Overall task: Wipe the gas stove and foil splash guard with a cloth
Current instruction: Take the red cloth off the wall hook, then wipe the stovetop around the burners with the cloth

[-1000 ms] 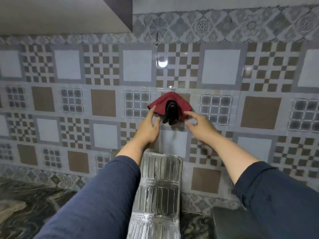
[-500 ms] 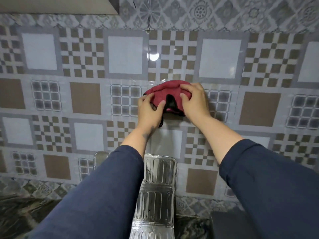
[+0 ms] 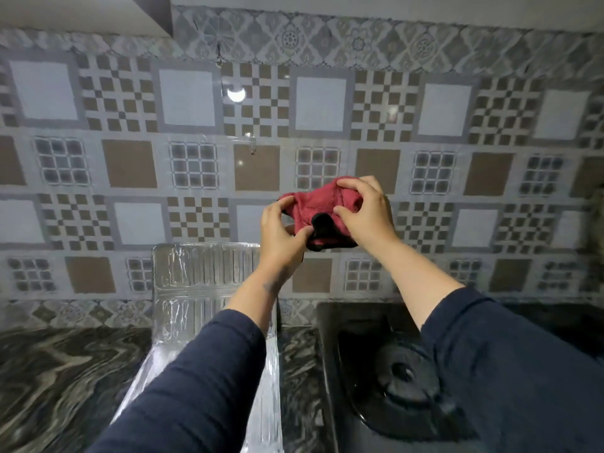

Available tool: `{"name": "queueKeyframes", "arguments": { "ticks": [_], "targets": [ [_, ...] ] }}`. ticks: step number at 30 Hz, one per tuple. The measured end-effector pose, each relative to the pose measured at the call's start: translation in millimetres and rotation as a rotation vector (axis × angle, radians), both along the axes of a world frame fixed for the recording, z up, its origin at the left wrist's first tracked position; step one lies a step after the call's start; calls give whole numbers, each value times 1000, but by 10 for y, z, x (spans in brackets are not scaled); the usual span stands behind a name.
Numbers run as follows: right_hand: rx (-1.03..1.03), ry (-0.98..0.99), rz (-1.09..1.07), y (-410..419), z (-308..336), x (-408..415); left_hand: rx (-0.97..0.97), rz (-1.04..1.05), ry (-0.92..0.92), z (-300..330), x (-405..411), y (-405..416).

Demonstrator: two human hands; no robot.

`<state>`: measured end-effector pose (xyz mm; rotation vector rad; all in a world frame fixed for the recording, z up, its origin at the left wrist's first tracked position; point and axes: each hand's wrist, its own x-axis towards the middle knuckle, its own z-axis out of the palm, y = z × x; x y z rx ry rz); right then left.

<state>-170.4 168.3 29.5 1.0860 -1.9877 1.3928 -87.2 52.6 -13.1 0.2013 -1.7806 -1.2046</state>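
Note:
A red cloth (image 3: 322,209) with a black edge is bunched up in the air in front of the tiled wall, held by both hands. My left hand (image 3: 281,233) grips its lower left part and my right hand (image 3: 367,215) grips its top and right side. Below and to the left stands the ribbed foil splash guard (image 3: 199,276), upright on the counter and partly hidden by my left sleeve. The black gas stove (image 3: 376,364) with one round burner (image 3: 403,374) lies at the lower right, partly covered by my right sleeve.
A small clear hook (image 3: 251,143) sticks to the patterned tile wall (image 3: 130,165) above and left of the cloth. A dark marbled counter (image 3: 65,380) stretches to the left of the foil guard. A cabinet underside (image 3: 81,11) hangs at the top left.
The cloth has come off the wall hook and moved down and to the right in both hands. The view has tilted down, so the stove now shows.

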Motion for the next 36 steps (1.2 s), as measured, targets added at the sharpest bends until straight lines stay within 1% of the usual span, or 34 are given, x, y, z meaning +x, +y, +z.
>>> {"name": "queueKeyframes", "arguments": {
  "ticks": [4, 9, 11, 15, 18, 20, 22, 24, 25, 27, 28, 29, 30, 32, 34, 36],
  "targets": [
    [68, -85, 8, 588, -388, 150, 83, -69, -66, -375, 196, 551],
    [139, -189, 44, 1207, -853, 318, 199, -107, -136, -808, 484, 1141],
    [203, -245, 76, 1431, -1047, 416, 225, -116, -190, -981, 630, 1355],
    [352, -381, 136, 1770, -1422, 616, 225, -69, -301, -1214, 928, 1709],
    [438, -480, 150, 1932, -1583, 729, 288, -69, -369, -1302, 1111, 1925],
    [508, -518, 168, 2019, -1656, 793, 301, -70, -463, -1381, 1232, 1978],
    [599, -496, 180, 2091, -1733, 849, 278, -69, -602, -1438, 1363, 1961],
    [691, -440, 162, 2154, -1791, 888, 212, -58, -728, -1440, 1468, 1913],
    [748, -374, 122, 2182, -1815, 902, 143, -27, -778, -1425, 1502, 1884],
    [844, -121, 1, 2221, -1850, 919, -9, 86, -826, -1400, 1526, 1806],
    [825, 17, -6, 2220, -1859, 927, -54, 144, -824, -1386, 1518, 1773],
    [774, 109, 53, 2199, -1858, 941, -78, 185, -811, -1381, 1503, 1738],
    [736, 153, 150, 2158, -1854, 952, -104, 209, -786, -1374, 1484, 1705],
    [775, 184, 301, 2003, -1868, 979, -172, 229, -754, -1366, 1420, 1643],
    [896, 185, 362, 1812, -1924, 1066, -224, 224, -738, -1358, 1356, 1592],
    [979, 156, 377, 1682, -2020, 1190, -263, 176, -737, -1363, 1287, 1560]
  ]
}}
